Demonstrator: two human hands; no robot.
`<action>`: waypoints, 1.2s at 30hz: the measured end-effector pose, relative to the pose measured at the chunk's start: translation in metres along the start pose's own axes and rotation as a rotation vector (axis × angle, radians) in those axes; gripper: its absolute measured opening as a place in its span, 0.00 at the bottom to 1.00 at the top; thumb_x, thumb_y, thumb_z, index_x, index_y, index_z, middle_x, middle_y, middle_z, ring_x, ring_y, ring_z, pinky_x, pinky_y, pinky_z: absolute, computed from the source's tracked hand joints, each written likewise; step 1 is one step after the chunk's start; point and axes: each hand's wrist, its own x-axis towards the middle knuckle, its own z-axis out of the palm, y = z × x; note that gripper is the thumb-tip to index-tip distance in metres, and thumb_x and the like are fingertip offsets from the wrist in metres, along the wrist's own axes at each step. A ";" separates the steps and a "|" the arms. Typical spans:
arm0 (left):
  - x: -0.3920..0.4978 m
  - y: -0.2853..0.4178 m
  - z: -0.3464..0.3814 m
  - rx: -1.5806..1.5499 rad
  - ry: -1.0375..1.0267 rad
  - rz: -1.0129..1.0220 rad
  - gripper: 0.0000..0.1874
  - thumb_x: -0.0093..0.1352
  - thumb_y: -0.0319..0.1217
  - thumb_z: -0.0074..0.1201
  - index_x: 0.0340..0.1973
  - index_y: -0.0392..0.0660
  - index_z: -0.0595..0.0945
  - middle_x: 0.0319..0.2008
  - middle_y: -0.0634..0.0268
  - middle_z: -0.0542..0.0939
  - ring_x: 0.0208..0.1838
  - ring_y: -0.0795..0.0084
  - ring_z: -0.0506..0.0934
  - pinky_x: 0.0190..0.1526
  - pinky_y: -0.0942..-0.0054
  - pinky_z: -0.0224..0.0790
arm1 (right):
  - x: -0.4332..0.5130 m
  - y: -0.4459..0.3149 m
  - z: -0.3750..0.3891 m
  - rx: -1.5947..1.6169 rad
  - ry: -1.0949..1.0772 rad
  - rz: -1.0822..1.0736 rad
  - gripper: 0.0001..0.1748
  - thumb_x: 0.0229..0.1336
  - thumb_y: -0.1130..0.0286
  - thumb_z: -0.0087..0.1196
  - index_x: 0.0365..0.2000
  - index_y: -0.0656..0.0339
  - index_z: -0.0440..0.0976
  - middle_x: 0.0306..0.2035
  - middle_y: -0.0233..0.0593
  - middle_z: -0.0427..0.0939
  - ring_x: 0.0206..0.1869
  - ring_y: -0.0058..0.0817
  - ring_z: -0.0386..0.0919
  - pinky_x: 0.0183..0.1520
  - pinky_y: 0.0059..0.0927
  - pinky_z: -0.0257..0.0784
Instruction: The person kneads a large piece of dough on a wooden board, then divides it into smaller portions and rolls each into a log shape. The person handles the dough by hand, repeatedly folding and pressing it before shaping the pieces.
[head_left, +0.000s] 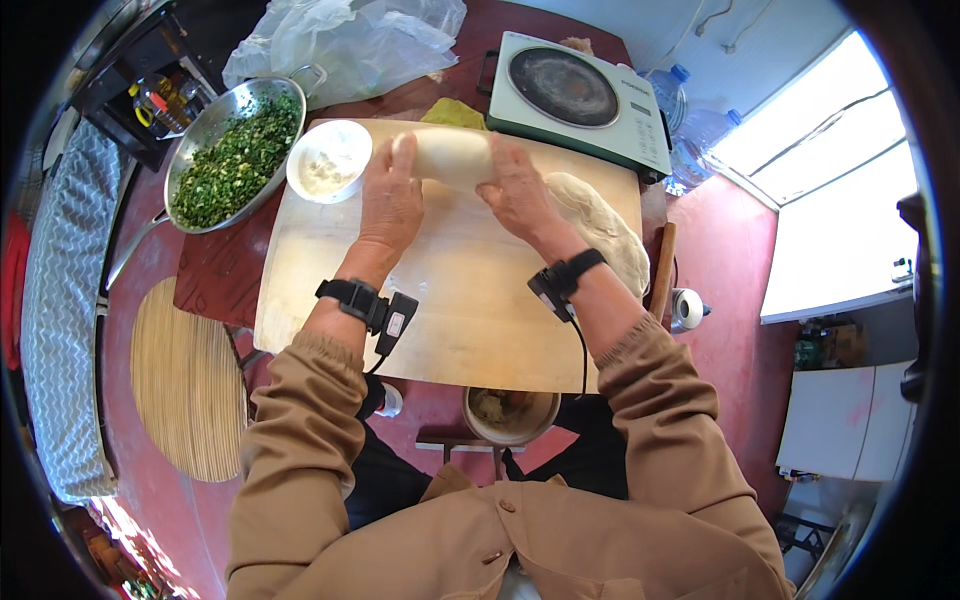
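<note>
Near the far edge of a wooden board (450, 285), a smooth, pale piece of dough (452, 155) stretches between my two hands, slightly blurred. My left hand (394, 196) grips its left end, fingers on top. At the opposite end my right hand (519, 187) has hold of it. Just left of my left hand stands a white bowl (328, 161) with flour (326, 174) in it. A larger slab of dough (600, 229) lies along the board's right side, beside my right wrist. Light flour marks show on the board.
At the left, a steel pan (176, 176) holds chopped greens (232, 165). An electric cooktop (577, 101) stands behind the board, with a plastic bag (345, 49) to its left. Along the right edge rests a wooden rolling pin (664, 270). Below the front edge sits a bowl (551, 420).
</note>
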 end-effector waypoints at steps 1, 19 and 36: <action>0.003 -0.004 0.008 0.108 -0.161 -0.074 0.30 0.66 0.21 0.54 0.65 0.40 0.70 0.62 0.38 0.71 0.64 0.41 0.71 0.65 0.52 0.66 | 0.002 0.006 0.004 -0.114 -0.147 0.156 0.46 0.53 0.68 0.65 0.70 0.62 0.57 0.61 0.57 0.69 0.58 0.57 0.73 0.62 0.49 0.71; -0.087 0.062 -0.053 -0.264 -0.301 -0.070 0.21 0.67 0.24 0.57 0.57 0.34 0.78 0.47 0.45 0.81 0.48 0.48 0.81 0.53 0.56 0.74 | -0.128 0.070 -0.099 -0.248 -0.118 0.508 0.41 0.47 0.57 0.65 0.62 0.59 0.66 0.55 0.61 0.74 0.59 0.58 0.72 0.60 0.55 0.71; -0.115 0.140 0.022 0.088 -0.134 0.233 0.09 0.75 0.38 0.50 0.37 0.47 0.77 0.36 0.58 0.77 0.44 0.53 0.74 0.46 0.55 0.64 | -0.176 0.001 -0.044 -0.061 0.033 0.049 0.16 0.63 0.62 0.56 0.47 0.60 0.74 0.45 0.48 0.76 0.50 0.47 0.73 0.53 0.48 0.68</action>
